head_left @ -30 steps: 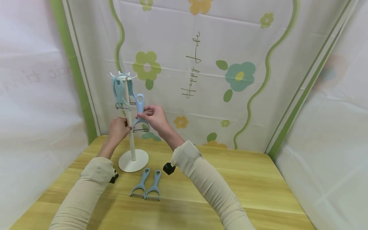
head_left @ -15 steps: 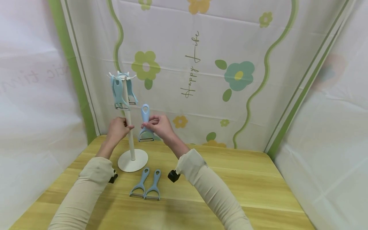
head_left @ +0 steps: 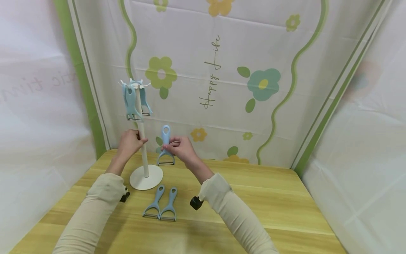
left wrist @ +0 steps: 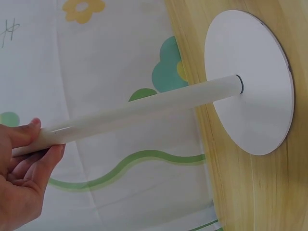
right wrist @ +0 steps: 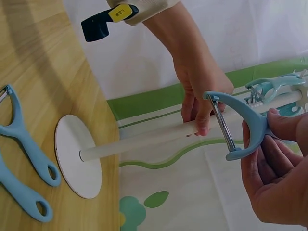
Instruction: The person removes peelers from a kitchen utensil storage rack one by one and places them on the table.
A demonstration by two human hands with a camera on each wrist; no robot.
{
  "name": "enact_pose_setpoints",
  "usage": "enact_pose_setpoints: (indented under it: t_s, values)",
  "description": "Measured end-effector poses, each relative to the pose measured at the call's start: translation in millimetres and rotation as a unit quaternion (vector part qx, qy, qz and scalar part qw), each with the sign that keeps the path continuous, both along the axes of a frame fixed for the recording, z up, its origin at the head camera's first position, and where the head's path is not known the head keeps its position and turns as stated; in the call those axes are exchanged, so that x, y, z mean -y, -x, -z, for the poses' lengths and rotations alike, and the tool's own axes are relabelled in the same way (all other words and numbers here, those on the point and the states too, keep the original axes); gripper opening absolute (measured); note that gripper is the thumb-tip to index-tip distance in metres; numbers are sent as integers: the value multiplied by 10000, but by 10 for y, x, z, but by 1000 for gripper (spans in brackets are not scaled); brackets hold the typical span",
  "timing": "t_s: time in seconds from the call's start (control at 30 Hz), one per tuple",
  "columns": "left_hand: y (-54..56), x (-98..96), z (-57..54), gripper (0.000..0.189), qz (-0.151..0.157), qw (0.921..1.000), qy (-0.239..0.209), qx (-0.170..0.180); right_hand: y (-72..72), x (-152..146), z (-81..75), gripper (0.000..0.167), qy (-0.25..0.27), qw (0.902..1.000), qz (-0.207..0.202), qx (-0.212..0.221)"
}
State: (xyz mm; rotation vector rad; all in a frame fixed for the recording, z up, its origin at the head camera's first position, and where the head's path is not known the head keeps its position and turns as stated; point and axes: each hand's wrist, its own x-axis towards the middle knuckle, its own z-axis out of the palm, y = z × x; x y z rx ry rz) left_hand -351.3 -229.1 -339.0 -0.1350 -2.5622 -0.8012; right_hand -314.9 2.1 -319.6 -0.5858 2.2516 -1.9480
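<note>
My left hand (head_left: 129, 144) grips the white pole (left wrist: 144, 108) of an upright stand partway up. In my right hand (head_left: 184, 149) a blue Y-shaped peeler (head_left: 166, 135) is pinched by its handle, blade end down, in the air to the right of the pole. The right wrist view shows its metal blade (right wrist: 222, 126) and curved head close up. Several blue peelers (head_left: 130, 102) hang from the hooks (head_left: 137, 84) at the top of the stand. Two more lie side by side on the table, a left peeler (head_left: 154, 203) and a right peeler (head_left: 169, 206).
The stand's round white base (head_left: 139, 180) rests on the wooden table (head_left: 253, 204) near its back left. Behind the table hangs a flowered curtain (head_left: 190, 70), with white side curtains (head_left: 364, 123) left and right.
My right hand has carried the peeler down and to the right, away from the hooks and the pole. The left hand stays on the pole.
</note>
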Motion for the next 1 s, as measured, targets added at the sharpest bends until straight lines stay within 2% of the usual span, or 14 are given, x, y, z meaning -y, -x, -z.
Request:
enact_pose_setpoints:
  t_s: [0.43, 1.0]
  values:
    - [-11, -2, -32, 26, -14, 9997, 38, 253, -22, -141, 97, 22, 25, 9997, 28, 230]
    - [-17, -3, -59, 27, -15, 9993, 52, 369, -184, -280, 395, 16, 76, 9991, 44, 420]
